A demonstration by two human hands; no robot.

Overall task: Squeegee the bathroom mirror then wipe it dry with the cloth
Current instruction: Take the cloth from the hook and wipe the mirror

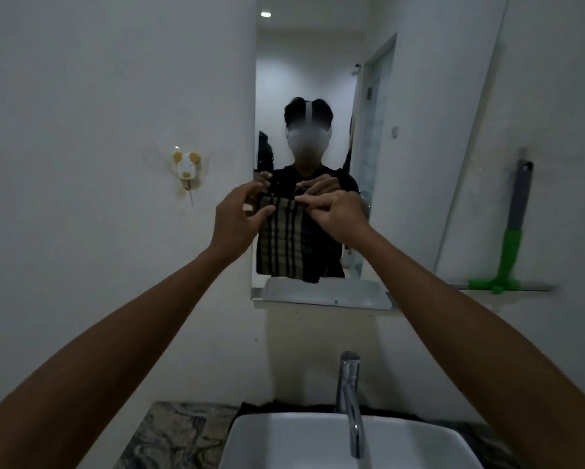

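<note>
A dark cloth (286,245) with pale stripes hangs flat in front of the lower half of the wall mirror (304,89). My right hand (331,218) pinches its top right corner. My left hand (238,220) is at its top left corner, thumb and fingers on the edge. A squeegee (511,238) with a green head and grey handle leans upright on a narrow ledge at the right wall, away from both hands. The mirror reflects a person holding the cloth.
A small glass shelf (325,294) sits below the mirror. A white basin (318,441) with a chrome tap (350,401) lies beneath, set in a marbled counter (172,434). A little animal-shaped hook (185,165) is stuck on the left wall.
</note>
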